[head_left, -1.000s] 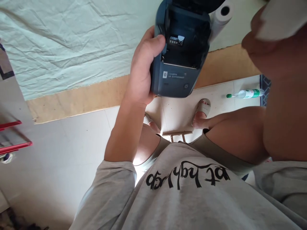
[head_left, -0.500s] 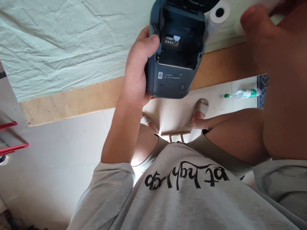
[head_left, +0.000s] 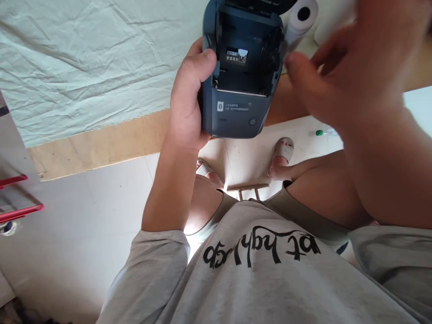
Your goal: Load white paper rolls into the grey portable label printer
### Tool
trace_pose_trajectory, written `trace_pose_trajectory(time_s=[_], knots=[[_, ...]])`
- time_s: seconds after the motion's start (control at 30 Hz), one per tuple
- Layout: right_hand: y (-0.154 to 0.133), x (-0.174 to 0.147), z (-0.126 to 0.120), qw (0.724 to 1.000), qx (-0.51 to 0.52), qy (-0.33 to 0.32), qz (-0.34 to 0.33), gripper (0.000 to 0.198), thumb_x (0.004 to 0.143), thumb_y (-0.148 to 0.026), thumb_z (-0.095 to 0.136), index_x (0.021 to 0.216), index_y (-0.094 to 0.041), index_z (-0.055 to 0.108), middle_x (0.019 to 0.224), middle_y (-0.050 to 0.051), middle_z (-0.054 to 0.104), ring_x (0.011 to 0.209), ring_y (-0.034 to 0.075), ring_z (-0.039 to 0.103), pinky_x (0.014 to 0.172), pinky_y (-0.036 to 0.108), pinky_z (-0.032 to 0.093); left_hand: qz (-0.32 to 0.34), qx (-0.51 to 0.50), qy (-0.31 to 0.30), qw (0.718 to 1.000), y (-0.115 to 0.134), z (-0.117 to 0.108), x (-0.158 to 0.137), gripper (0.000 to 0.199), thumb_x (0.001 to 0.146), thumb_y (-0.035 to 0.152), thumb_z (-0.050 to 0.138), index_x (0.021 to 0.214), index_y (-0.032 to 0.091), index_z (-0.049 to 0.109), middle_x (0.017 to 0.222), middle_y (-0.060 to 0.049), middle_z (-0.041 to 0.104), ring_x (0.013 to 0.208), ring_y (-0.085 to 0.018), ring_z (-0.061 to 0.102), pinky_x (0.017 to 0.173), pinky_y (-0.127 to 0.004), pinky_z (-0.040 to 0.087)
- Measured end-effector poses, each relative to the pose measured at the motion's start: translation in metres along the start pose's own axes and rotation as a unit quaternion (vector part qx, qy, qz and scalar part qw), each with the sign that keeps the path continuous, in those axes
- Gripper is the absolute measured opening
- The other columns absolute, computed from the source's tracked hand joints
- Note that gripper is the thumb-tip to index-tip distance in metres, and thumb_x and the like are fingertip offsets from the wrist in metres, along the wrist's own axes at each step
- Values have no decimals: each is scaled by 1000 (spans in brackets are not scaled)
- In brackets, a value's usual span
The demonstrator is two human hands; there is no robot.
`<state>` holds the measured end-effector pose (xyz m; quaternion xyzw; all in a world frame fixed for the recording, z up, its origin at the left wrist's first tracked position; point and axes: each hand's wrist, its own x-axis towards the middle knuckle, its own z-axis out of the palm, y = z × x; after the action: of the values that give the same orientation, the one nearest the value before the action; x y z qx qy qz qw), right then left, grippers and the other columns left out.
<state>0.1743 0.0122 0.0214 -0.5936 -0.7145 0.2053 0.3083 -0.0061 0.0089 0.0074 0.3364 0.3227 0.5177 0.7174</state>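
Observation:
A dark blue portable label printer (head_left: pixel 240 112) is gripped along its left side by my left hand (head_left: pixel 189 96), thumb over the edge of its bay. Its lid stands raised at the top of the picture, and the bay shows a printed label inside but no roll. My right hand (head_left: pixel 354 76) is at the printer's right, blurred, with the thumb near the printer's side; whether its fingers hold anything I cannot make out. Just behind the printer's right edge stands a white paper roll (head_left: pixel 299 27) with a dark core, partly covered by the printer.
A pale green cloth (head_left: pixel 87 67) covers the table, whose wooden edge (head_left: pixel 101 144) runs across in front of me. Below, on the tiled floor, lies a bottle with a green cap (head_left: pixel 319 132). A red-edged rack (head_left: pixel 22 211) is at far left.
My right hand has swung left, close to the printer, and now covers most of the bottle. The printer in my left hand has shifted slightly left.

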Motion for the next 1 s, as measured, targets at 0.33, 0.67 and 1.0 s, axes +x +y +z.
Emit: trace_pose_trajectory(time_s=[0.33, 0.67, 1.0], knots=[[-3, 3, 9, 994, -87, -52, -30, 43, 67, -15, 36, 109, -21, 39, 97, -4, 48, 70, -6, 38, 67, 16, 32, -4, -10, 17, 1000, 0, -3, 2, 18, 68, 36, 39, 78, 21, 45, 82, -1, 56, 76, -13, 55, 65, -27, 44], [1, -1, 15, 987, -135, -54, -63, 30, 68, -21, 36, 97, -18, 42, 100, 1, 38, 96, 1, 37, 85, 19, 34, 5, 16, 31, 999, -2, 1, 2, 25, 68, 39, 37, 75, 19, 52, 82, -2, 55, 78, -12, 55, 68, -27, 46], [6, -2, 13, 984, -129, -55, -106, 40, 68, -21, 38, 108, -21, 43, 103, 0, 40, 101, 3, 39, 89, 20, 35, -3, -16, 12, 1000, -2, 1, 2, 21, 69, 36, 36, 76, 21, 49, 83, -3, 58, 98, -19, 54, 74, -31, 45]])
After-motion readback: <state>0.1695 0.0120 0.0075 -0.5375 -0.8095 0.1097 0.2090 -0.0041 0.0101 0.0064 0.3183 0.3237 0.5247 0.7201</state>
